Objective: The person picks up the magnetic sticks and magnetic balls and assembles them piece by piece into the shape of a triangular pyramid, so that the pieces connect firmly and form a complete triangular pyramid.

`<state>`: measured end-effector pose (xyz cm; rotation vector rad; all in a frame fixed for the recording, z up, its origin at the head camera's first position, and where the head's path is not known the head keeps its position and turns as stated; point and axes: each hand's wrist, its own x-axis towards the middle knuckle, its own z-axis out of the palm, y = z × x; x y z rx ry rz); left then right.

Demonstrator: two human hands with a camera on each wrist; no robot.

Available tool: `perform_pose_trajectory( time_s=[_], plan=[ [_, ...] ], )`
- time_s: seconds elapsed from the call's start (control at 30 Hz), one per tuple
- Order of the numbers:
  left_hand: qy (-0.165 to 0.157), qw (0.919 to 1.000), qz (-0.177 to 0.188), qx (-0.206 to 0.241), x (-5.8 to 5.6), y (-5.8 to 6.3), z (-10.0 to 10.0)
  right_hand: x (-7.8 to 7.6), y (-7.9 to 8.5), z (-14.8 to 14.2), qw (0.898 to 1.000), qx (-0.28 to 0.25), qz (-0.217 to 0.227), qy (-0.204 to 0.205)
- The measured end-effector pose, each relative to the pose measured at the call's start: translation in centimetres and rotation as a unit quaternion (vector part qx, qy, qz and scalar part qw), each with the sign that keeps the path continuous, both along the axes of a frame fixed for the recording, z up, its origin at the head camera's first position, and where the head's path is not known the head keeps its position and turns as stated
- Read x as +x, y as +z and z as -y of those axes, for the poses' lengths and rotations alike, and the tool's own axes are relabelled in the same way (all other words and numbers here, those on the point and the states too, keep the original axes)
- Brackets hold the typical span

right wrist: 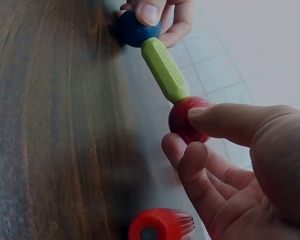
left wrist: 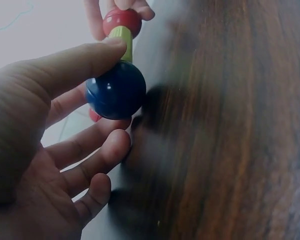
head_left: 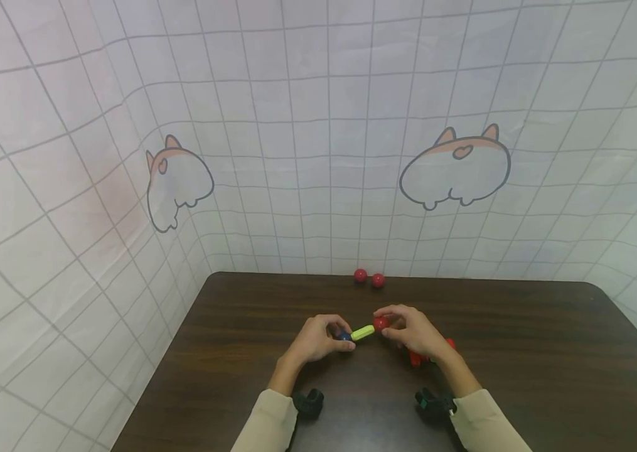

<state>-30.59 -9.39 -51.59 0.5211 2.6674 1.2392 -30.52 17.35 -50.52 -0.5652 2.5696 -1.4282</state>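
left hand (head_left: 321,338): pinching blue ball (head_left: 344,337)
right hand (head_left: 415,329): pinching red ball (head_left: 380,323)
yellow rod (head_left: 363,333): between
table (head_left: 256,314): two balls (head_left: 360,275), far edge

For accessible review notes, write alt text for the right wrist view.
The right hand pinches a glossy red ball at one end of a ribbed lime rod; the left hand holds a blue ball at the other. A red cylindrical piece shows at the bottom.

Soft, even light. Grey sheen on wooden tabletop (head_left: 366,408) toward near edge; glint on blue ball (left wrist: 119,95). Wrist views: tabletop patchily blurred, grid-patterned backdrop (right wrist: 235,55) washed out.
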Motion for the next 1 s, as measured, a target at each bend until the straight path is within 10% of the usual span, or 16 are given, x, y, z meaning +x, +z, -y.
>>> perform_pose_trajectory(
  time_s=[1.0],
  plan=[
    [-0.018,0.9997,-0.004,-0.014,0.7,0.7,-1.1,0.0,1.9,-3.2,0.999,-0.029,0.013,-0.025]
  ],
)
